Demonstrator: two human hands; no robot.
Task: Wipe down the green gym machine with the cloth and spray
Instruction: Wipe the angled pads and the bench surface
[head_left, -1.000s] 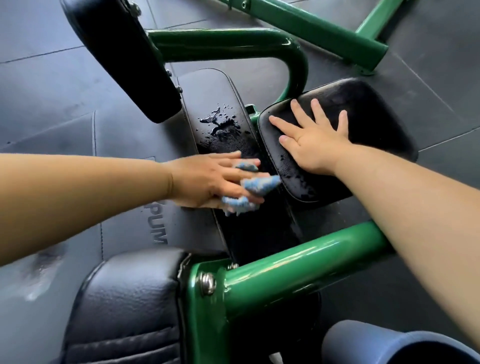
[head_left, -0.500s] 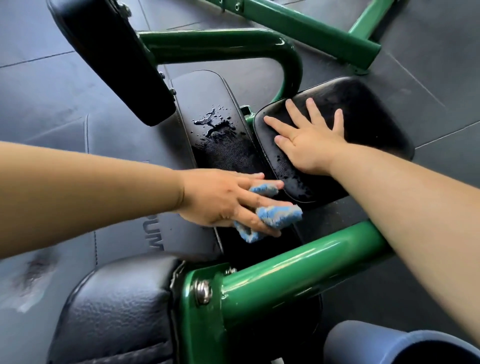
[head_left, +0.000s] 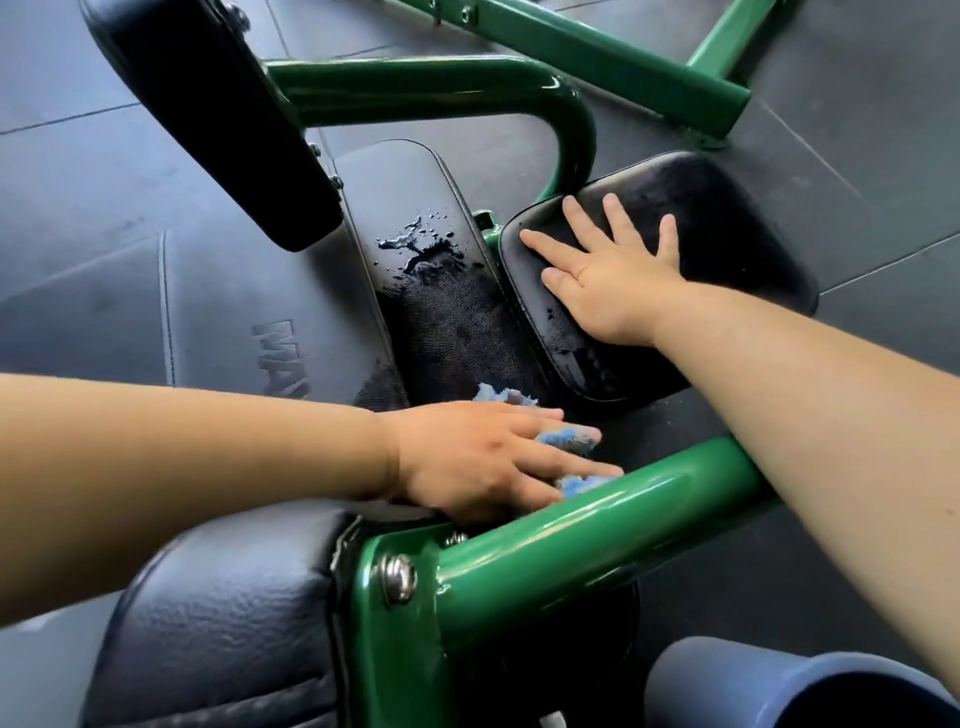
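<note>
The green gym machine shows a near green tube (head_left: 597, 530) and a bent green tube (head_left: 415, 88) further back. Between them lies a long black pad (head_left: 405, 208) with spray droplets (head_left: 415, 249) pooled on its middle. My left hand (head_left: 467, 457) presses a blue cloth (head_left: 569, 436) flat onto the pad's near end, right beside the near tube. Its fingers are straight and the cloth bulges out between them. On a second black pad (head_left: 727, 218) to the right, my right hand (head_left: 613, 270) rests flat with its fingers spread. No spray bottle is in view.
A tilted black pad (head_left: 208, 104) overhangs the far left. A black cushion (head_left: 218, 623) sits below my left arm, bolted to the green frame. A blue-grey roller (head_left: 779, 686) is at the bottom right. Dark rubber floor mats (head_left: 857, 104) and a green base bar (head_left: 597, 47) lie beyond.
My left hand has dragged the cloth toward me along the long pad, from its middle to its near end by the green tube. My right hand has stayed put.
</note>
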